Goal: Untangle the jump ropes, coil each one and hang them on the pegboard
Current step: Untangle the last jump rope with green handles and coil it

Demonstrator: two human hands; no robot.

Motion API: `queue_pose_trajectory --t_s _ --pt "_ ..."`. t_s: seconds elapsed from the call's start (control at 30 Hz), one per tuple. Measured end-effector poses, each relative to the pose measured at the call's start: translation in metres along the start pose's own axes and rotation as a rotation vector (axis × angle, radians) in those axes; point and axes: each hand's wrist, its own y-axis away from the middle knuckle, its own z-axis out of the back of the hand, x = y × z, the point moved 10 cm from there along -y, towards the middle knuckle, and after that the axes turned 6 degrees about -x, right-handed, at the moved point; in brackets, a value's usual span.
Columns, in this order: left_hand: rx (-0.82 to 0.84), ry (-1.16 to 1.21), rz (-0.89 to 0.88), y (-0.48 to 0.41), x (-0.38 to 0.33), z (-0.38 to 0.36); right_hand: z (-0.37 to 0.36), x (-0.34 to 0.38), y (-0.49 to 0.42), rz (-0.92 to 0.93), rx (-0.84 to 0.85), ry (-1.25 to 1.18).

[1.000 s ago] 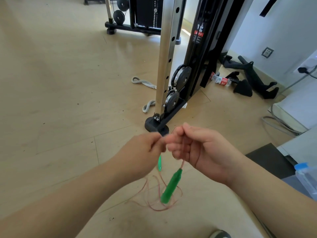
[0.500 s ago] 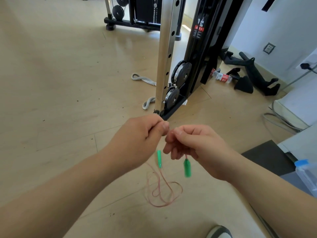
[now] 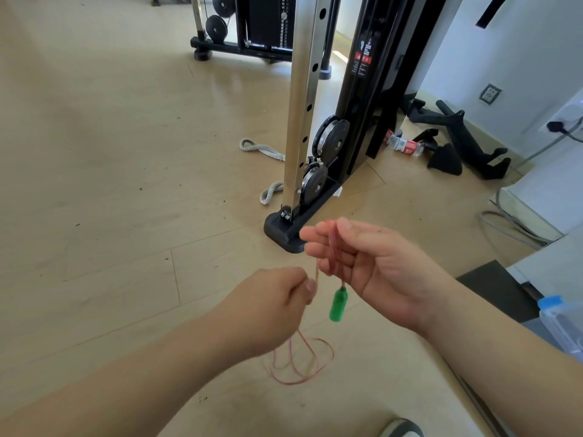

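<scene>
Jump rope (image 3: 332, 253), thin and red, hung in the air between my two hands, just in front of the foot of the gym machine (image 3: 284, 235). My right hand (image 3: 378, 266) gripped a bunch of its loops under the thumb, palm toward me. One green handle (image 3: 338, 302) dangled just below that hand, long axis near upright, free end pointing down at the floor (image 3: 94, 184). My left hand (image 3: 274, 298), lower down, pinched a single strand. Slack loops lay on the floor beneath.
</scene>
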Motion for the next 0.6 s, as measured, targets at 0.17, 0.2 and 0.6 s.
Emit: queue_pose_trajectory --t_s 0.17,0.2,0.6 --pt "0.045 -0.157 -0.200 0.016 -0.034 -0.010 0.023 -0.004 -0.007 0.067 -0.177 0.023" --pt "0.089 -0.162 -0.241 0.021 -0.040 -0.012 0.028 -0.002 -0.008 0.095 -0.213 0.061" --pt "-0.365 0.231 -0.233 -0.004 -0.019 0.083 -0.002 0.001 0.001 0.136 0.043 0.409"
